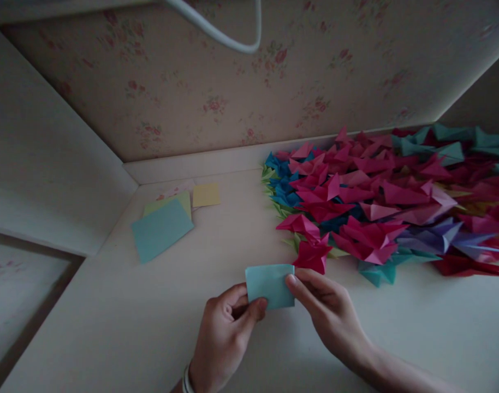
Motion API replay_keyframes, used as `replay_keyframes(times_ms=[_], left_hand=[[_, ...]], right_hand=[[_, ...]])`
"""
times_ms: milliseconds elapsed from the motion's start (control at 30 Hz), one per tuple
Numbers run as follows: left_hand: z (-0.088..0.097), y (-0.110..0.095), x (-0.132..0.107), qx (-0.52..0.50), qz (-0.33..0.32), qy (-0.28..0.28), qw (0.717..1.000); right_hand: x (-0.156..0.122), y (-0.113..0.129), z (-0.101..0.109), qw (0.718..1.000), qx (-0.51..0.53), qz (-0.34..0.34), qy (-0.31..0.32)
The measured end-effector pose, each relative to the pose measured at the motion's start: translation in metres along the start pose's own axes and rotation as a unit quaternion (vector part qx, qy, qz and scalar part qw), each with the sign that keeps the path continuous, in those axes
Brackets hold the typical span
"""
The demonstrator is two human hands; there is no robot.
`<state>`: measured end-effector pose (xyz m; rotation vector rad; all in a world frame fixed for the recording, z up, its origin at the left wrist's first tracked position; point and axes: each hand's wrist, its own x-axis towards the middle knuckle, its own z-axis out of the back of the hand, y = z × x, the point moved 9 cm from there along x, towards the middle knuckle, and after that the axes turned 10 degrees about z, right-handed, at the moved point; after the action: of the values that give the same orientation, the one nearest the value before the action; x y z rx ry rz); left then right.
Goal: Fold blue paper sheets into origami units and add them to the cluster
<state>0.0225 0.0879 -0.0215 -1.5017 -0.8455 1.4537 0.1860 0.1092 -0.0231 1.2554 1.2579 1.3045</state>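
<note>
A small light-blue square of paper (271, 285) is held up above the white tabletop between my two hands. My left hand (233, 327) pinches its lower left part, thumb in front and fingers behind. At the upper right edge, my right hand (329, 308) grips the paper between thumb and fingers. The sheet looks folded, though I cannot make out its layers. Just beyond my right hand lies a magenta folded-paper piece (313, 256), the nearest of a large pile.
Pink, blue, green and purple folded-paper pieces (368, 191) crowd the right side up to the wall. At left lie a blue sheet (161, 232), a green sheet (186, 203) and a yellow square (206, 195). A white cable (229, 41) hangs overhead before flowered wallpaper.
</note>
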Motion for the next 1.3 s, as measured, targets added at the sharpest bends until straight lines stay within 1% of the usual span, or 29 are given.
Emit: replay_keyframes(times_ms=[100,200,367,433,533,667,800,867,933,1000,1100,1167,1233,1300], left_hand=[[0.0,-0.001,0.001,0.004,-0.001,0.002,1.0],[-0.003,0.001,0.003,-0.011,0.013,0.025,1.0],[-0.01,0.019,0.005,-0.043,0.093,0.05,0.993],[-0.011,0.024,0.005,-0.043,0.109,0.051,0.992],[-0.01,0.023,0.005,-0.037,0.106,0.047,0.993],[-0.008,0.019,0.003,-0.017,0.087,0.034,0.995],[-0.005,0.012,0.001,0.034,0.049,0.01,0.998],[-0.007,0.011,0.001,0.043,0.045,0.014,0.998],[-0.011,0.014,0.002,0.019,0.063,0.037,0.997],[-0.015,0.018,0.003,-0.028,0.089,0.058,0.994],[-0.019,0.027,0.005,-0.089,0.13,0.068,0.985],[-0.024,0.033,0.005,-0.115,0.16,0.083,0.977],[-0.032,0.038,0.004,-0.134,0.186,0.113,0.967],[-0.038,0.04,0.002,-0.145,0.2,0.134,0.96]], right_hand=[[0.0,-0.001,-0.002,1.0,-0.004,0.01,0.014],[0.001,-0.002,-0.003,1.0,-0.003,0.013,0.025],[0.001,-0.001,-0.002,1.0,-0.006,-0.001,0.027],[0.001,-0.001,-0.002,1.0,0.0,-0.006,0.03],[0.0,-0.004,-0.003,0.999,0.028,-0.017,0.024],[0.0,-0.009,0.003,0.998,0.058,-0.031,-0.012],[0.003,-0.006,0.008,0.999,0.035,-0.024,-0.023],[0.006,-0.003,0.011,0.999,0.023,-0.008,-0.038],[0.008,0.0,0.014,0.998,0.02,0.005,-0.054],[0.007,0.001,0.015,0.998,0.025,0.012,-0.063],[0.004,0.0,0.014,0.997,0.04,0.015,-0.071],[0.001,-0.001,0.011,0.996,0.05,0.011,-0.07],[-0.001,-0.003,0.007,0.996,0.058,0.0,-0.064],[-0.001,-0.004,0.004,0.996,0.063,-0.011,-0.059]])
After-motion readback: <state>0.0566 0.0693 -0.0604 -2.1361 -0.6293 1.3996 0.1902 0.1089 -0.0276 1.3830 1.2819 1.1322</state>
